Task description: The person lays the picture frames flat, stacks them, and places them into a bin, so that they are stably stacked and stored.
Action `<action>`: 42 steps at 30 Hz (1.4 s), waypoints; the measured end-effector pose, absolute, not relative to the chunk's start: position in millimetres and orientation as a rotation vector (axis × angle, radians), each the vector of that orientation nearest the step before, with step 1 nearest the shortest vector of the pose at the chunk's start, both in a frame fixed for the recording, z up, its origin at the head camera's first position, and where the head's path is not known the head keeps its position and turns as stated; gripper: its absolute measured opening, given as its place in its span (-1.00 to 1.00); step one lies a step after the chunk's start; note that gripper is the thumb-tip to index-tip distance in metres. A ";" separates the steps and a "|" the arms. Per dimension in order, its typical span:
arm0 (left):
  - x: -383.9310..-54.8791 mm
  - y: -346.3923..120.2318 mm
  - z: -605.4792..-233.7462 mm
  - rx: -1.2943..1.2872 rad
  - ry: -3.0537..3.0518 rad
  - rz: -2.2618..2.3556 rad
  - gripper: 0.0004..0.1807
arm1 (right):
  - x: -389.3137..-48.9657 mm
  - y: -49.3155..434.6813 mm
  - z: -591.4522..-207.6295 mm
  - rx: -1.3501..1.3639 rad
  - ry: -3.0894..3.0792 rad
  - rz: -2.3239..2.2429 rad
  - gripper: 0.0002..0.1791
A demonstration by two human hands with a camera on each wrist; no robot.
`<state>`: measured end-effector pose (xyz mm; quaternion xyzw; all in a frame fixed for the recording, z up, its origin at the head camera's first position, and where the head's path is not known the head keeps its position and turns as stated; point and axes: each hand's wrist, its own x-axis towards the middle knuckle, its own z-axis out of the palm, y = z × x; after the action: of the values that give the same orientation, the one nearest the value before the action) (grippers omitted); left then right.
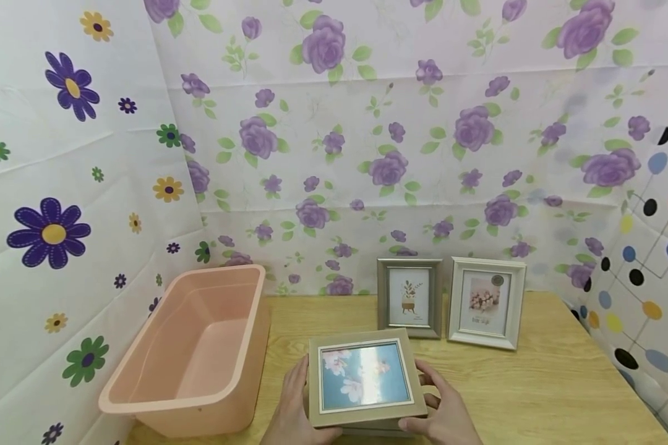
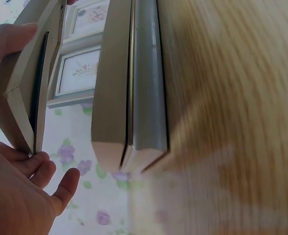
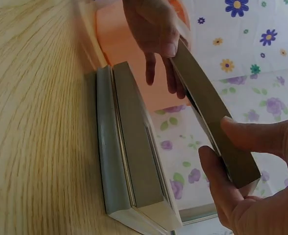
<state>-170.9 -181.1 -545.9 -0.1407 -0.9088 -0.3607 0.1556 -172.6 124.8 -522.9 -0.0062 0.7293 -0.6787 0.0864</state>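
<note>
Both hands hold a beige picture frame (image 1: 367, 415) with a pink blossom picture on blue, one at each side. My left hand (image 1: 294, 408) grips its left edge, thumb at the near side. My right hand (image 1: 442, 409) pinches the right edge between thumb and fingers, clear in the right wrist view. The held frame is raised and tilted above a stack of two more frames lying flat on the table. In the left wrist view, the upper stacked frame (image 2: 112, 83) is beige and the lower one (image 2: 150, 83) grey. The held frame hides most of this stack in the head view.
Behind the hands, a grey-brown picture frame (image 1: 382, 296) and a white picture frame (image 1: 455, 300) stand against the floral cloth. A pink plastic tub (image 1: 245, 346) stands at the left on the wooden table (image 1: 556, 389). Patterned cloths (image 1: 323, 93) enclose three sides.
</note>
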 end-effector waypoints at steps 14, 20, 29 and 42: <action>-180.2 -189.7 -553.8 -0.366 -2.692 -1.153 0.55 | -182.4 111.4 -543.5 -0.048 2.525 -1.787 0.21; -180.0 -191.8 -555.0 -0.327 -2.743 -1.203 0.53 | -186.5 110.4 -552.0 -0.079 2.511 -1.766 0.18; -182.7 -193.1 -553.1 -0.209 -2.864 -1.307 0.50 | -187.8 108.7 -557.2 -0.124 2.547 -1.755 0.16; -187.3 -192.6 -555.1 -0.228 -2.899 -1.360 0.52 | -190.4 110.4 -558.8 -0.132 2.545 -1.723 0.17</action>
<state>-187.3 -192.6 -555.1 -0.0710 -0.9025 -0.4235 -0.0346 -190.4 110.4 -558.8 -0.0430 0.8269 -0.5598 0.0330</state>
